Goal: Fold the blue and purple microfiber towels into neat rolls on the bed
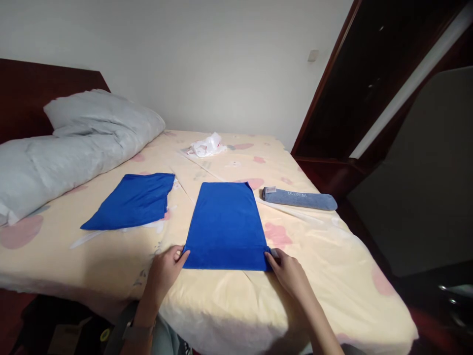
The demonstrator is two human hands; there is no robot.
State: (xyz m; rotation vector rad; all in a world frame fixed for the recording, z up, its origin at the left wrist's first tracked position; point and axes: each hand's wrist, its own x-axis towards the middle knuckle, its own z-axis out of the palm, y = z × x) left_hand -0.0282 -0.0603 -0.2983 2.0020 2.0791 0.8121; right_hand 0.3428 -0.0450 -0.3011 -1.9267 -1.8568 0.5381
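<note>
The left hand point(167, 271) pinches one side of a flat blue cloth point(225, 222) near its front edge, and the right hand point(288, 271) pinches the other side. Each grip is closed on it. It lies on the bed point(214, 301), between another blue cloth point(135, 202) and a gray folded cloth point(303, 199).

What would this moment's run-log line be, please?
left hand: pinches central blue cloth, left edge | right hand: pinches its right edge | rumpled blue cloth: on bed, leftward

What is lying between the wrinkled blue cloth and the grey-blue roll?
A second blue cloth, laid flat, with the left hand and right hand holding its near end; the head view shows this.
</note>
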